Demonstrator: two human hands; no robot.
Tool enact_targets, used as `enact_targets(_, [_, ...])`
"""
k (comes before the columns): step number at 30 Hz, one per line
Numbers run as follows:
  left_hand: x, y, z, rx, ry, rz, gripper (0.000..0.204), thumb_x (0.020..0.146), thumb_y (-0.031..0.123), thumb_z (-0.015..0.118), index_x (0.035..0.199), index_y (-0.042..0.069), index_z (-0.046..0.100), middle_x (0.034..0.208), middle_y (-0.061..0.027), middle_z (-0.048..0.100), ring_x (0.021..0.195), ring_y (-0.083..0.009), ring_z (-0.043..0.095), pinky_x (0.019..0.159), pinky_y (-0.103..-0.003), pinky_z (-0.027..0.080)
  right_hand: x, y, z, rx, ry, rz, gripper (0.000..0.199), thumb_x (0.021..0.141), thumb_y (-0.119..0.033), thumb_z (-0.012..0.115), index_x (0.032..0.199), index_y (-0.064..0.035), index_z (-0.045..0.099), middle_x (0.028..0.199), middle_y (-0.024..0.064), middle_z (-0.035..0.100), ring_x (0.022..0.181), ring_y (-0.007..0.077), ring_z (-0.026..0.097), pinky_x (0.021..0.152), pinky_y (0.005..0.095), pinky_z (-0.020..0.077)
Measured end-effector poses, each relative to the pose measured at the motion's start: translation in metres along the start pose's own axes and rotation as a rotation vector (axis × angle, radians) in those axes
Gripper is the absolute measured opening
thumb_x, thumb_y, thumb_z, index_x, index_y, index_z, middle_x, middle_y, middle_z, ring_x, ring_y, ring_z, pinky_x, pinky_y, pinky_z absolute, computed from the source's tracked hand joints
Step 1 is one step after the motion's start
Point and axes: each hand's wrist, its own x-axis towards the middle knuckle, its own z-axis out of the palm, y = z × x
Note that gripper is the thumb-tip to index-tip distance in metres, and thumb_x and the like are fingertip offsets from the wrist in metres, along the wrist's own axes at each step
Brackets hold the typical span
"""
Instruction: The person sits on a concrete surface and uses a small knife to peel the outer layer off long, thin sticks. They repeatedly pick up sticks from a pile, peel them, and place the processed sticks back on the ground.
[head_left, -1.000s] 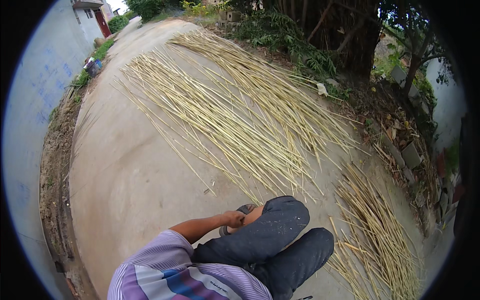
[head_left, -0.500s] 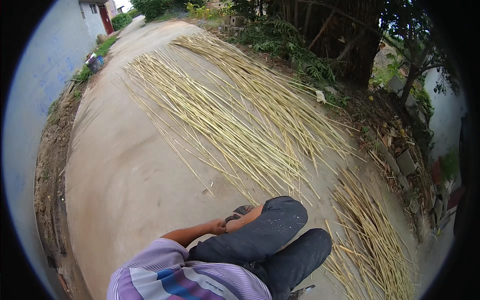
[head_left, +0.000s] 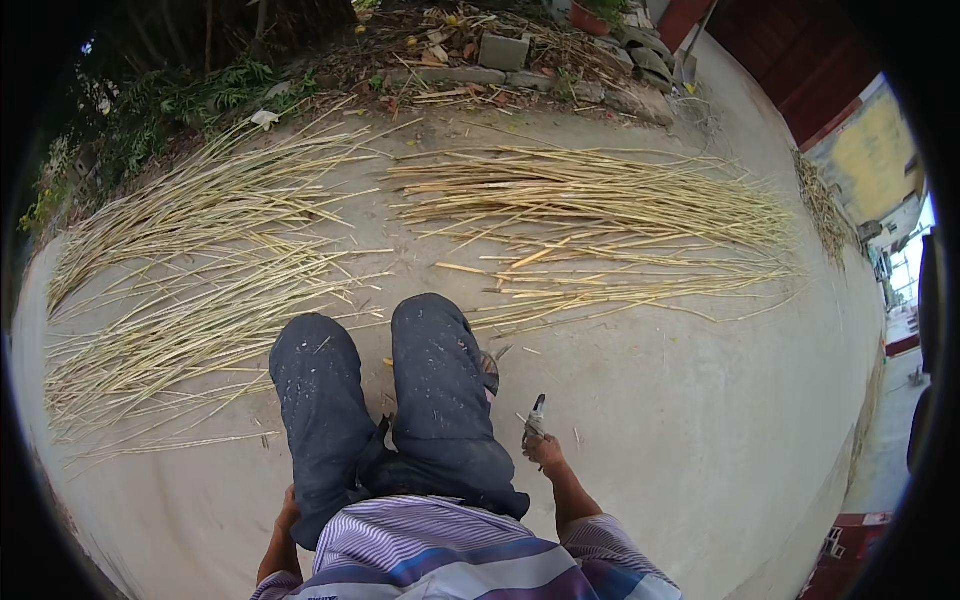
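My right hand (head_left: 543,452) is closed around a short knife (head_left: 539,404) with a dark blade. Something greyish, like cloth, wraps its grip, and the blade points away from me. Low beside my left thigh is my left hand (head_left: 290,506), its fingers mostly hidden behind the dark trousers (head_left: 318,400). Past my knees, long pale stalks (head_left: 600,195) lie in a wide bundle to the right. More stalks (head_left: 180,330) are spread in loose rows to the left. Neither hand touches them.
Concrete paving (head_left: 690,420) lies under everything. Along the far side runs a low stone edging (head_left: 530,80) with a grey block (head_left: 503,52), dry litter and green plants. A potted plant (head_left: 590,18) and a dark red gate (head_left: 800,60) stand at the far right.
My view has swung to the right, from the lane to the roadside edging. My left hand has gone from near my foot to beside my thigh. My right hand with the knife has come into view.
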Motion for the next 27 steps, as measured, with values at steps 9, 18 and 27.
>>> enact_targets(9, [-0.012,0.023,-0.026,0.082,-0.005,-0.096,0.034,0.081,0.023,0.068,0.105,0.0,0.065,0.103,-0.0211,0.067,0.102,-0.0357,0.063,0.085,-0.038,0.049,-0.002,0.004,0.022,0.152,-0.083,0.148,0.018,0.086,-0.017,0.057,0.096,-0.0023,0.06,0.081,0.0098,0.067,0.066,0.0197,0.065,0.055,0.0303,0.0481])
enact_targets(18, [-0.015,0.032,-0.011,0.116,-0.013,-0.098,0.034,0.081,0.023,0.068,0.105,0.0,0.065,0.103,-0.021,0.067,0.102,-0.0356,0.063,0.085,-0.039,0.049,0.022,0.029,0.017,0.014,-0.079,0.178,0.016,0.087,-0.018,0.058,0.095,-0.0043,0.059,0.078,0.0074,0.065,0.065,0.0186,0.064,0.054,0.0304,0.0472])
enact_targets(27, [-0.03,0.032,-0.001,0.11,0.024,-0.102,0.034,0.081,0.023,0.068,0.106,0.0,0.065,0.104,-0.0209,0.067,0.102,-0.0355,0.063,0.085,-0.039,0.049,0.026,0.031,0.016,-0.072,-0.097,0.152,0.017,0.086,-0.02,0.058,0.095,-0.0051,0.06,0.078,0.007,0.064,0.064,0.0181,0.063,0.054,0.03,0.0473])
